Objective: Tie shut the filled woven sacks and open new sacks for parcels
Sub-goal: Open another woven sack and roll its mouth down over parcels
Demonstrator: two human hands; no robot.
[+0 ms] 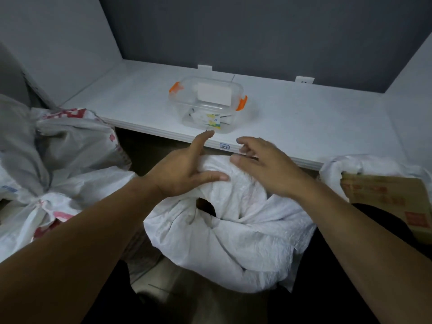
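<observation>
Hands (184, 169) (264, 168) loose atop white sack (233, 230)

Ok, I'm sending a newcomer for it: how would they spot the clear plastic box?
Find the long white table against the dark grey wall. Near its middle stands the clear plastic box. Only it has orange side latches and a see-through body.

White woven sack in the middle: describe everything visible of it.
The white woven sack looks like crinkled plastic weave, full and bulging. Its top is gathered into thick twisted rolls around a small dark gap. It sits below the front edge of the white table. The left hand rests on the top roll, thumb across it; the right hand is at its far side, contact unclear.
</observation>
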